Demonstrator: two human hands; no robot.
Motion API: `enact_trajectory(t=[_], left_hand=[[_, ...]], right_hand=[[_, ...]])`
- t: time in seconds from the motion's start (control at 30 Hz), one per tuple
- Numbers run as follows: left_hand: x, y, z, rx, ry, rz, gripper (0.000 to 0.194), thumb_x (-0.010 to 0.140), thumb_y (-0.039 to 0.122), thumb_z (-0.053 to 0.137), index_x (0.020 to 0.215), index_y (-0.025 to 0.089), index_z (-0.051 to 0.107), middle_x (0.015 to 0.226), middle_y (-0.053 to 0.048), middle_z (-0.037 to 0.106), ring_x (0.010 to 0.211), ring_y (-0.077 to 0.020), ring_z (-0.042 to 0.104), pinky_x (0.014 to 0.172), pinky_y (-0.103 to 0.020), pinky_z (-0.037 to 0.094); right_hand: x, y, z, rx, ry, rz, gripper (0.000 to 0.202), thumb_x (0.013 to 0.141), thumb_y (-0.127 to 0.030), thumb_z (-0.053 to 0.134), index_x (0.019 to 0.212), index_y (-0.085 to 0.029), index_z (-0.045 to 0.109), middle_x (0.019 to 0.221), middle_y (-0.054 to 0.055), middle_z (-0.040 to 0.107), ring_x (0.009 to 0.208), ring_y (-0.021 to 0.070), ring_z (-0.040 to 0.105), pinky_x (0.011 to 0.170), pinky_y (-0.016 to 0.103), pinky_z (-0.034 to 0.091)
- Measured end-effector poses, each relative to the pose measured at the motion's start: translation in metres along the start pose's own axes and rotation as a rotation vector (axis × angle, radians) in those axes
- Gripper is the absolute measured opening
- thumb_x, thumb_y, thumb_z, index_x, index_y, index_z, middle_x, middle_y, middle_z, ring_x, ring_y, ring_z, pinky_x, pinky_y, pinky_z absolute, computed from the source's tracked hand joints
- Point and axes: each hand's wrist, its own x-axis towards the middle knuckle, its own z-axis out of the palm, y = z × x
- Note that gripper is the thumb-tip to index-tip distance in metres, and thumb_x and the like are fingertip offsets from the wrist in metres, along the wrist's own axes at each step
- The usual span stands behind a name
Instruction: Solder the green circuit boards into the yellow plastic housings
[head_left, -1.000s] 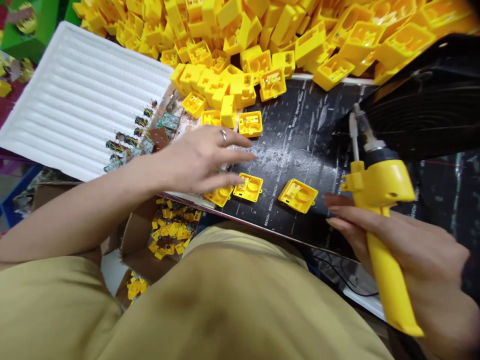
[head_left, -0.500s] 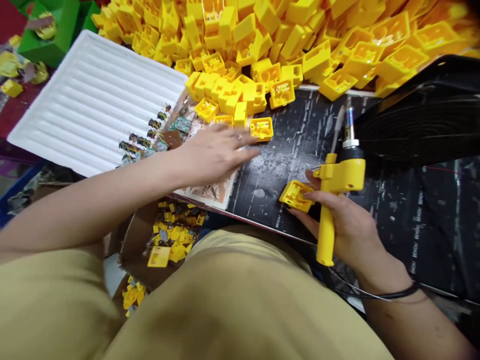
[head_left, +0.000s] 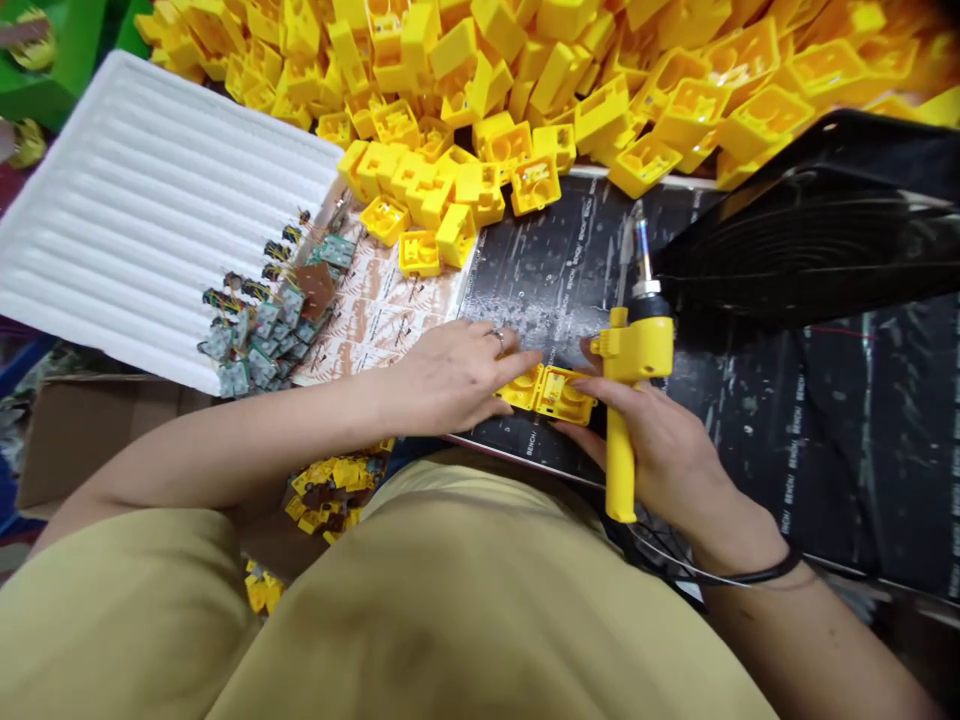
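My right hand (head_left: 667,450) is wrapped round the yellow handle of a soldering gun (head_left: 637,350), its metal tip pointing away from me. The same hand's thumb and fingers also pinch an open yellow plastic housing (head_left: 564,395) just above the bench. My left hand (head_left: 457,375) has its fingers closed over a second yellow housing (head_left: 523,388), partly hidden under them. The two housings lie side by side, edges meeting or nearly so, with their hollow sides up. Small parts inside them are too fine to make out.
A big heap of yellow housings (head_left: 450,60) fills the back. To the left are a white ribbed foam tray (head_left: 150,200) and small circuit boards (head_left: 262,335) with wires. A black fan-like object (head_left: 810,230) stands at right. Below the bench edge, a cardboard box (head_left: 97,430) shows.
My left hand has come from the front of the heap towards me and right, bringing a yellow housing against the one in my right hand. The view has shifted slightly right.
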Motion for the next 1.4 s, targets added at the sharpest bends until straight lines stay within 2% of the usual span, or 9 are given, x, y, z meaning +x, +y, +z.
enact_trajectory(t=[0.2, 0.3, 0.4, 0.5, 0.63, 0.83, 1.13, 1.23, 1.4], left_hand=[[-0.003, -0.035, 0.004, 0.059, 0.252, -0.255, 0.066, 0.094, 0.061, 0.039, 0.143, 0.018, 0.041, 0.147, -0.015, 0.043, 0.126, -0.0323, 0.046, 0.099, -0.046, 0.04], [0.012, -0.067, -0.007, 0.195, 0.212, -0.552, 0.061, 0.095, 0.057, 0.038, 0.142, 0.018, 0.044, 0.134, -0.013, 0.055, 0.119, -0.033, 0.049, 0.095, -0.048, 0.039], [0.025, -0.085, -0.016, 0.144, 0.186, -0.613, 0.046, 0.095, 0.038, 0.042, 0.133, 0.015, 0.054, 0.115, -0.014, 0.066, 0.11, -0.0301, 0.056, 0.09, -0.044, 0.042], [0.02, -0.084, -0.019, -0.082, 0.169, -0.54, 0.039, 0.093, 0.028, 0.041, 0.125, 0.02, 0.062, 0.103, -0.008, 0.07, 0.096, -0.0216, 0.063, 0.085, -0.036, 0.047], [-0.007, -0.065, -0.012, -0.311, -0.069, -0.257, 0.039, 0.089, 0.019, 0.042, 0.118, 0.02, 0.067, 0.106, -0.008, 0.068, 0.09, -0.0156, 0.064, 0.083, -0.028, 0.049], [-0.03, -0.03, 0.002, 0.02, 0.123, -0.401, 0.061, 0.088, 0.055, 0.051, 0.134, 0.016, 0.054, 0.123, -0.019, 0.06, 0.106, -0.0329, 0.059, 0.086, -0.045, 0.05], [-0.024, -0.009, 0.015, -0.118, 0.044, -0.109, 0.06, 0.094, 0.033, 0.051, 0.149, 0.015, 0.033, 0.134, -0.012, 0.058, 0.109, -0.0247, 0.057, 0.092, -0.037, 0.047], [-0.022, -0.032, -0.003, -0.06, 0.053, -0.206, 0.053, 0.092, 0.04, 0.055, 0.138, 0.014, 0.049, 0.129, -0.012, 0.061, 0.106, -0.0244, 0.058, 0.09, -0.037, 0.047], [-0.03, -0.124, -0.038, 0.308, 0.16, -0.745, 0.022, 0.089, 0.029, 0.056, 0.087, 0.013, 0.072, 0.095, -0.015, 0.068, 0.101, -0.0303, 0.054, 0.088, -0.047, 0.041]], right_hand=[[0.007, 0.003, -0.003, -0.009, 0.021, -0.051, 0.058, 0.081, -0.034, 0.073, 0.129, -0.018, 0.045, 0.117, 0.015, 0.063, 0.106, 0.0288, 0.063, 0.086, 0.044, 0.053], [0.018, -0.003, 0.004, 0.02, 0.021, -0.081, 0.06, 0.081, -0.034, 0.074, 0.13, -0.02, 0.044, 0.107, 0.01, 0.066, 0.103, 0.0279, 0.064, 0.091, 0.046, 0.052], [0.027, -0.009, 0.015, 0.016, 0.018, -0.136, 0.052, 0.083, -0.026, 0.071, 0.129, -0.021, 0.045, 0.097, 0.006, 0.068, 0.09, 0.0221, 0.066, 0.084, 0.038, 0.055], [0.028, -0.01, 0.021, 0.001, 0.03, -0.119, 0.047, 0.085, -0.018, 0.067, 0.127, -0.022, 0.046, 0.099, 0.006, 0.067, 0.089, 0.0199, 0.066, 0.076, 0.032, 0.055], [0.023, -0.004, 0.021, -0.037, 0.037, -0.08, 0.047, 0.085, -0.021, 0.068, 0.127, -0.019, 0.046, 0.094, 0.006, 0.067, 0.082, 0.0199, 0.065, 0.071, 0.031, 0.053], [0.026, -0.005, 0.019, -0.059, 0.041, -0.122, 0.052, 0.083, -0.031, 0.073, 0.126, -0.016, 0.047, 0.098, 0.009, 0.067, 0.084, 0.0222, 0.065, 0.086, 0.041, 0.053], [0.022, 0.01, 0.019, 0.076, -0.031, -0.215, 0.054, 0.085, -0.017, 0.068, 0.133, -0.022, 0.045, 0.111, 0.007, 0.066, 0.106, 0.0233, 0.064, 0.087, 0.036, 0.055], [0.021, 0.012, 0.019, 0.061, -0.022, -0.189, 0.056, 0.082, -0.027, 0.073, 0.132, -0.023, 0.047, 0.113, 0.008, 0.066, 0.109, 0.0267, 0.064, 0.092, 0.043, 0.053], [0.02, 0.01, 0.019, 0.017, 0.127, -0.11, 0.061, 0.075, -0.025, 0.08, 0.127, -0.017, 0.05, 0.123, 0.013, 0.063, 0.103, 0.0264, 0.066, 0.084, 0.035, 0.054]])
